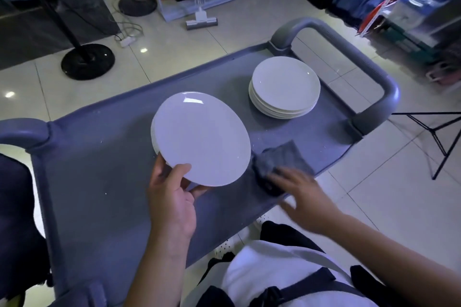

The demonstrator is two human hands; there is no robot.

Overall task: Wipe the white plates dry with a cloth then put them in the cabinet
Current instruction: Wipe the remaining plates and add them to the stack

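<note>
Fingers (197, 192) of the left hand (172, 207) pinch the near rim of a white plate (202, 139), thumb on the upper face and the rest curled beneath. In the head view, the only one, the plate is held above the grey cart top (104, 182), which serves here as the table; it may be more than one plate, since a second edge seems to show at its left side. The right hand (306, 197) is motion-blurred, its fingers spread and straight, over or touching the dark grey cloth (279, 167) that lies crumpled near the cart's near-right edge; no grip on it is visible.

A stack of white plates (284, 87) sits farther off toward the cart handle (349, 52), well apart from the held plate.

The likely risk is the one-handed rim grip: a wet plate could slip or tip off the thumb and strike the cart or the tiled floor. The cloth could also be brushed over the edge.

Being round, the plate has no long axis; its face points up and toward the camera, far rim raised.
</note>
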